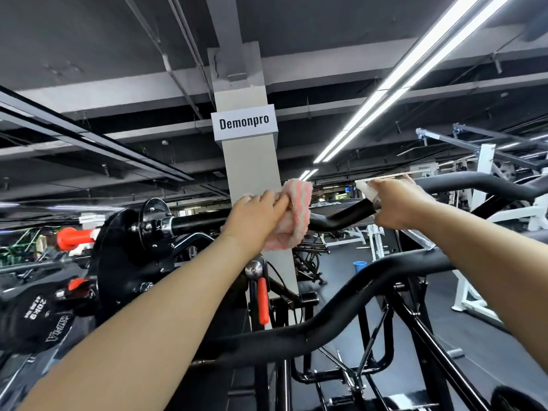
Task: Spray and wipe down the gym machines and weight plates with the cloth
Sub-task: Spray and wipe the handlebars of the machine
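Both hands are raised to the upper black bar (335, 216) of a gym machine. The left hand (258, 216) grips a pink-and-white striped cloth (296, 215), fingers curled into it, and presses the bunched fabric against the bar just in front of the grey pillar (252, 167). The right hand (397, 203) is a little further right on the same bar, closed round a clear spray bottle (415, 235); its white nozzle (365, 187) shows above the knuckles and its body runs down under the wrist. The two hands are near each other but apart.

By my reading, the wiping step is in hand on this top bar, with the bottle held ready rather than being fired; no mist is visible, so I cannot tell whether this stretch has been sprayed.

A second curved bar (341, 310) sits nearer and lower. To the left a black weight plate (29, 318) marked 20KG hangs near an orange-tipped peg (72, 238).

The next move likely calls for drawing the cloth along the bend of the upper bar toward the right, which means shifting the bottle hand out of the way first. After that, the nearer bar and the plate at left seem untouched and would want spray before the cloth.
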Tool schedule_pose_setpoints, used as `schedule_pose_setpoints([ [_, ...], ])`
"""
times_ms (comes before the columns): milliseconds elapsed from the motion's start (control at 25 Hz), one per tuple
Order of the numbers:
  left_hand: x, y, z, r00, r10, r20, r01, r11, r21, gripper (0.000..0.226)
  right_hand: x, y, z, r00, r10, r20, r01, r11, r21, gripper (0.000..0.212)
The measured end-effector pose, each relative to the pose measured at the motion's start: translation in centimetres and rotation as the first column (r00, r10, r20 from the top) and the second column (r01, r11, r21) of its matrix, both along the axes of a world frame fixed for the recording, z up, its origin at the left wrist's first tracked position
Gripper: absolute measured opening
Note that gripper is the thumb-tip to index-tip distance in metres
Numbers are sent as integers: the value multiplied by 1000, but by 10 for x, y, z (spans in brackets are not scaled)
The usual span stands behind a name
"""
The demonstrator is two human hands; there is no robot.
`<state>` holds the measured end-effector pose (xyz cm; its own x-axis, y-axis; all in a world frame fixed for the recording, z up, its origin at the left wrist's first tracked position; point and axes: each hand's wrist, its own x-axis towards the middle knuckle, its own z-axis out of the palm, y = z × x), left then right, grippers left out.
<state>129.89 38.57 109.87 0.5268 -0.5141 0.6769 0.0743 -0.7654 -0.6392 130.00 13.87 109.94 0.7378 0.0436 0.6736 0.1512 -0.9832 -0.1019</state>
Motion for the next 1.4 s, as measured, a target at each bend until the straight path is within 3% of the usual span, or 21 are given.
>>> schedule_pose_setpoints([
  [120, -14, 7, 1, 997, -10, -73, 8, 1000, -28, 77, -1, 5, 1, 996, -57, -67, 53, 997, -65, 49],
  [240, -21, 17, 6, 980, -56, -193, 41, 996, -81, 83, -5, 10, 1, 988, -47, -148, 43, 999, -32, 58],
  [400, -38, 33, 6, 966, -72, -249, 44, 993, -113, 77, -11, 21, -8, 993, 67, -92, -67, 998, 3, 70],
  [480, -51, 38, -1, 975, -56, -216, 30, 992, -124, 70, -20, 38, -6, 980, 179, -82, -173, 982, 74, 65],
  [560, -61, 39, -16, 966, -178, -189, 119, 951, -287, 50, -31, 61, -1, 939, 331, -95, -314, 936, 157, 43],
  [640, -66, 43, -33, 930, -349, -114, 232, 799, -555, 30, -37, 83, 2, 894, 439, -91, -416, 888, 197, 33],
  [720, -61, 45, -51, 880, -472, -59, 213, 503, -838, 26, -40, 101, 4, 860, 501, -99, -475, 856, 207, 36],
  [760, -59, 46, -58, 835, -550, -2, 150, 231, -961, 27, -40, 109, 4, 850, 516, -109, -490, 849, 196, 40],
  [800, -54, 48, -62, 787, -608, 109, 38, -129, -991, 27, -40, 115, 4, 846, 520, -121, -496, 849, 180, 42],
  [840, -51, 49, -64, 742, -614, 270, -80, -480, -873, 24, -39, 120, 4, 846, 517, -131, -496, 852, 168, 44],
  [880, -45, 53, -65, 714, -560, 420, -167, -719, -675, 19, -39, 124, 4, 847, 512, -141, -490, 856, 162, 45],
  [920, -40, 57, -63, 689, -473, 549, -206, -854, -478, 18, -37, 126, 4, 850, 505, -150, -483, 861, 161, 45],
  [1000, -31, 61, -52, 625, -329, 708, -217, -944, -247, 37, -34, 127, 5, 867, 473, -157, -455, 880, 138, 43],
  [1080, -24, 63, -37, 567, -244, 787, -163, -970, -183, 58, -32, 126, 7, 890, 426, -160, -414, 904, 105, 38],
  [1200, -10, 59, -14, 568, -213, 795, -34, -971, -236, 36, -31, 121, 13, 901, 394, -184, -383, 919, 89, 38],
  [1240, 1, 61, -5, 557, -221, 801, -78, -973, -215, 42, -30, 121, 13, 903, 382, -197, -375, 924, 78, 42],
  [1320, 12, 59, 3, 630, -218, 746, -20, -964, -265, 42, -29, 120, 12, 900, 379, -214, -376, 925, 60, 55],
  [1400, 7, 57, 5, 659, -117, 743, 48, -979, -197, 28, -30, 121, 9, 886, 408, -221, -402, 913, 77, 61],
])
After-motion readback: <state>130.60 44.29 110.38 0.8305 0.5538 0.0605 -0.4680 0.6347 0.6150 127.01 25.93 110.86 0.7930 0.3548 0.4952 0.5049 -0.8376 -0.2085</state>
